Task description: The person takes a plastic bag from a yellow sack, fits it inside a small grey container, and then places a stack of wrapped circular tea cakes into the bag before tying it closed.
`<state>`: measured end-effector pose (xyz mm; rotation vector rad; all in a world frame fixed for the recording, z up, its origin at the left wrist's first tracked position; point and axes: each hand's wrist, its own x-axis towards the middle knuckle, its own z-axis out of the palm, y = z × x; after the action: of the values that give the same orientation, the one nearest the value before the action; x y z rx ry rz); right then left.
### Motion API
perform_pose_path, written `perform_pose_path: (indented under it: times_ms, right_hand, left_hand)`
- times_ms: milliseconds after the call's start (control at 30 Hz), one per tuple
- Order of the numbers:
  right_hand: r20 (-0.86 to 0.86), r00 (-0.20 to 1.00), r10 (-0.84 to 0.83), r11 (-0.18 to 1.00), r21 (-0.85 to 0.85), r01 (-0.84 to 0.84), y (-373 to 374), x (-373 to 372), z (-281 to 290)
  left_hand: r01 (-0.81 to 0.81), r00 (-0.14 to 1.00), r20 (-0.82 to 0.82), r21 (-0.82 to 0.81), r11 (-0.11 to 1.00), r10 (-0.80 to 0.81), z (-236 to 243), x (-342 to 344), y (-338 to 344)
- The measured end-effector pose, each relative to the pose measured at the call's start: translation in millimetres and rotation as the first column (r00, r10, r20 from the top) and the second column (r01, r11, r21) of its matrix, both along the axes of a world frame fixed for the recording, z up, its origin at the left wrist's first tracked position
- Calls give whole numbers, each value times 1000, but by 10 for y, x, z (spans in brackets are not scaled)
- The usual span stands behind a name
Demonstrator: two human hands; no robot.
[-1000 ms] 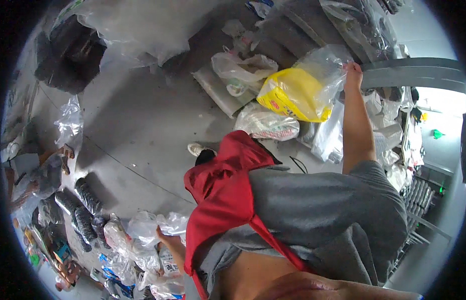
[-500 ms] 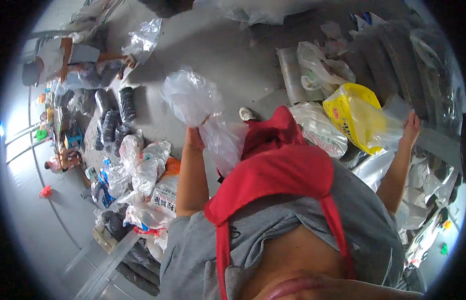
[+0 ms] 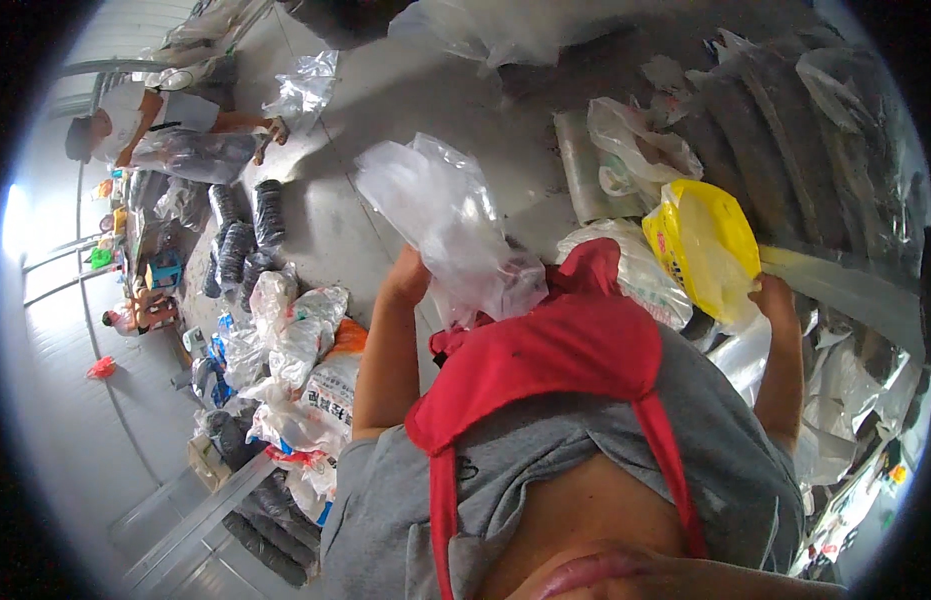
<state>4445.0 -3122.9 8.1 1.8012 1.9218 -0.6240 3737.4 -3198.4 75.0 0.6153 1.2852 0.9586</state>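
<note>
Your right hand (image 3: 773, 292) has moved in against the edge of the yellow bag (image 3: 705, 240) in the past half second, while the clear bag (image 3: 435, 205) in your left hand (image 3: 409, 274) has shifted rightward. Your right fingers pinch the yellow edge, out to your right beside a white bag (image 3: 625, 265); your left fingers appear clenched on the clear plastic, fingertips hidden. That narrow edge grip could slip or tear under a hard tug, and loose clear folds could snag on your red apron (image 3: 535, 380).
</note>
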Motion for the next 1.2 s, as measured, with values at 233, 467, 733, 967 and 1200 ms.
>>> perform_pose_path:
  times_ms: [233,467,733,967,1200]
  right_hand:
    - [123,980,157,987,-41,-153,337,781,-1286]
    - [-161,769,-619,761,121,637,561,1388,-1851]
    - [-408,673,-617,667,184,722,541,1000,-857]
    - [-759,331,-561,397,104,912,616,180,-435]
    - [-32,920,-390,919,50,391,326,54,208]
  left_hand:
    - [62,898,-420,-172,983,-129,302,93,232]
    - [134,856,-501,-32,991,-132,334,-22,263]
    - [16,906,-417,-118,993,-64,239,5,302]
    - [4,909,-417,75,997,28,90,-143,325]
    - [215,621,-776,303,928,110,-334,-535,253]
